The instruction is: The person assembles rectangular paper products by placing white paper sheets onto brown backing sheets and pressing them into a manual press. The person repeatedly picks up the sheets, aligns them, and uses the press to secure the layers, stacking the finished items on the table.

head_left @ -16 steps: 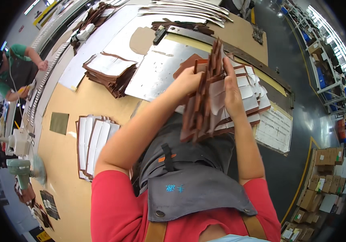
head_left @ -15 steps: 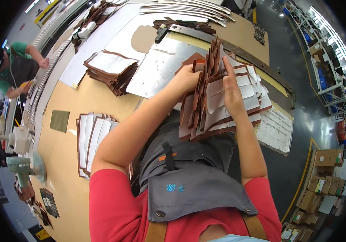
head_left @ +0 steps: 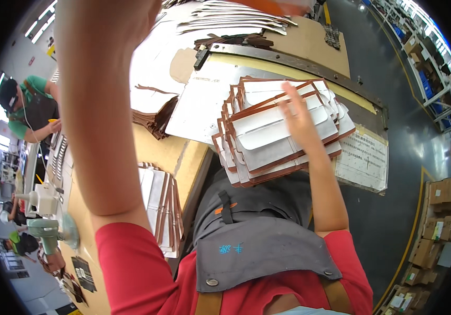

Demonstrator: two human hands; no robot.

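Note:
A pile of white panels with brown edges point(head_left: 267, 128) lies fanned out, partly on a metal plate point(head_left: 194, 118), in front of my apron. Over its right part is my right hand point(head_left: 300, 122), fingers stretched out and slightly blurred; whether it touches the top panel I cannot tell. My left hand point(head_left: 138, 23) is raised close to the camera at the top, its fingers cut off by the frame's edge. A blurred orange-brown piece point(head_left: 278, 6) shows at the top edge; whether my left hand holds it is hidden.
On the tan table, more brown-edged panels point(head_left: 161, 210) lie left of my apron. Another brown and white stack point(head_left: 154, 107) lies beside the plate, with pale strips point(head_left: 236, 16) at the back. A green fan point(head_left: 44, 229) and a co-worker point(head_left: 33, 105) are leftward; boxes point(head_left: 427, 247) stand right.
My left hand has left the panels and risen toward the camera. The panels, upright and gripped between both hands before, now lie flat and fanned out. My right hand's fingers have spread.

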